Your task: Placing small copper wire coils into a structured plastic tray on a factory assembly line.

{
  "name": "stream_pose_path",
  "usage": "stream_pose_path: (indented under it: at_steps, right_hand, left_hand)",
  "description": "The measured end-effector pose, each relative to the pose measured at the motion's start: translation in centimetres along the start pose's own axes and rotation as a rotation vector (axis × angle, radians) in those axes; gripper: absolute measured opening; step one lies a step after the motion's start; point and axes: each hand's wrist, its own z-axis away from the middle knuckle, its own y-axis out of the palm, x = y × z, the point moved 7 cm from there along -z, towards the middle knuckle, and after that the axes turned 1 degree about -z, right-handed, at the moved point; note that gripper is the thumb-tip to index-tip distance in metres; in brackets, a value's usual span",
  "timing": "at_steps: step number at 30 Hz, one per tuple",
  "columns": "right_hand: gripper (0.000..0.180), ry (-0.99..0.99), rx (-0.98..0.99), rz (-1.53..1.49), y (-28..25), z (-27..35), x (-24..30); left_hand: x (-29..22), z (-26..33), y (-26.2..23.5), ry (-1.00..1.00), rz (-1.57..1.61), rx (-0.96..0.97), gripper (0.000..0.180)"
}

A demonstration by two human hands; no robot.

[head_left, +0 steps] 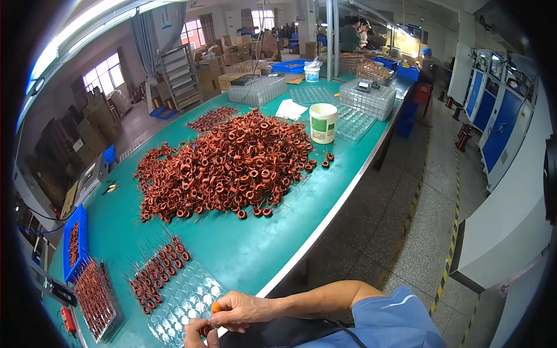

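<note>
My left hand [198,335] is at the bottom edge, its fingers closed on a small red-brown wire-wound ring coil [205,329], partly hidden. Touching close beside it, my right hand [235,308] is closed, with something small and orange [216,307] at its fingertips whose kind I cannot make out. Both hands are at the near edge of a clear plastic tray [188,298] with round pockets. Several rows of ring coils [158,271], their wire leads sticking up, fill its far left part. A large heap of similar coils [226,165] covers the middle of the green table.
Left of the tray stand another coil-filled tray [96,298] and a blue bin [85,235] of coils. Small pliers [110,188] lie beyond. Behind the heap are a white bucket [323,124] and stacked clear trays [366,100]. The table's white edge [307,246] runs along my right.
</note>
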Motion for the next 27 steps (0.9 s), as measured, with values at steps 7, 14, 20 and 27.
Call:
stream_pose_path:
  at_steps: [7, 14, 20, 27]
  right_hand:
    - [0.034, 0.063, 0.098, -0.017, 0.4, 0.6, -0.2]
    - [0.030, 0.022, 0.028, 0.206, -0.5, 0.3, -0.5]
    - [0.021, -0.887, -0.351, 0.903, 2.7, 3.5, 4.6]
    - [0.025, -0.512, -0.262, 0.348, 0.6, 1.2, 4.8]
  left_hand:
    - [-4.7, -1.2, -0.5, 0.059, 0.017, 0.353, 0.033]
    - [-5.5, -1.1, 0.1, 0.270, -0.313, 0.303, 0.032]
    - [-1.3, -0.2, 0.1, -0.144, -0.107, 0.124, 0.024]
    - [-1.2, 0.0, 1.4, -0.036, 0.828, -0.315, 0.044]
